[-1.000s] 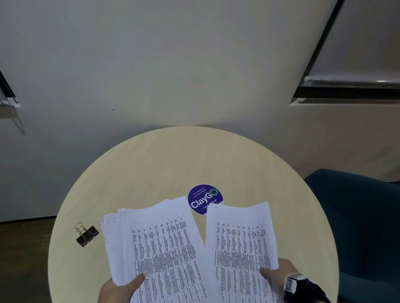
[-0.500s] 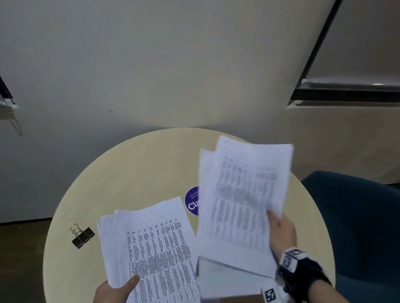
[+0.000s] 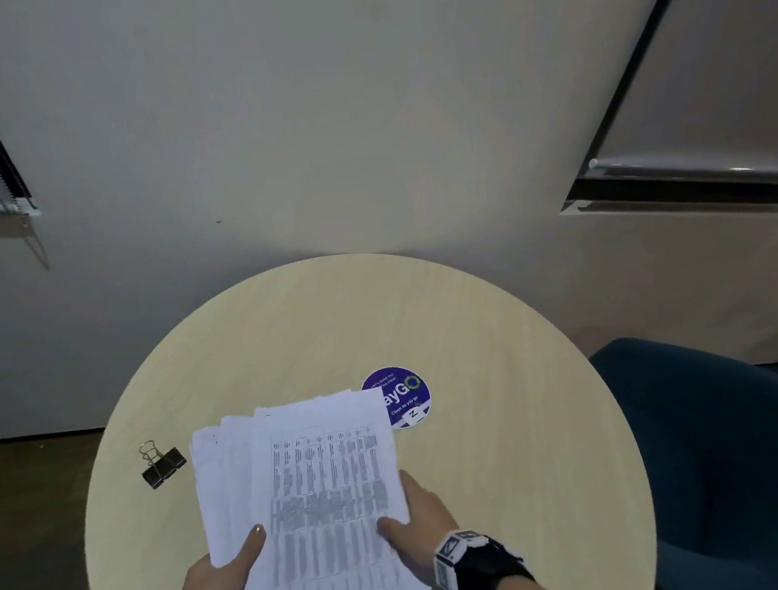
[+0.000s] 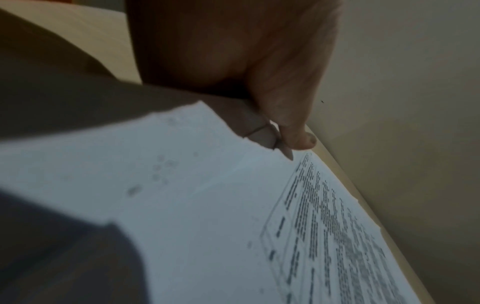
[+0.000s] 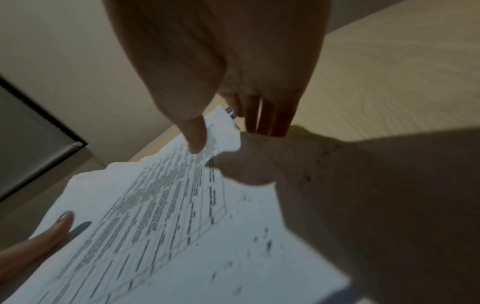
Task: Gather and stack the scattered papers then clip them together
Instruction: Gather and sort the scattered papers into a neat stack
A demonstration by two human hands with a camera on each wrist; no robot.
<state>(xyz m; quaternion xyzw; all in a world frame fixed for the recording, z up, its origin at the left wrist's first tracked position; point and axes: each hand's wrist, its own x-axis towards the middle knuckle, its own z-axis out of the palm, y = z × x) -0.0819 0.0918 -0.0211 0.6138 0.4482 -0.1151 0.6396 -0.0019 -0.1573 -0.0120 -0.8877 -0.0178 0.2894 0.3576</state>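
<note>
- A black binder clip (image 3: 163,465) is seen lying on the round table (image 3: 511,377), just beside the left edge of the papers and held by neither hand; the clipping step is judged not yet begun.
- The left hand (image 3: 219,577) is placed at the near left of the papers (image 3: 302,479), its thumb (image 3: 251,545) laid on top and the remaining fingers tucked beneath, so the sheets are grasped.
- The papers are gathered into one pile near the table's middle, yet their far and left edges are fanned and uneven; squaring is judged to be left.
- The right hand (image 3: 418,513) is set along the pile's right edge, thumb on the printed top sheet and fingers underneath, gripping it.
- A round purple sticker (image 3: 402,394) is partly covered by the pile's far right corner.
</note>
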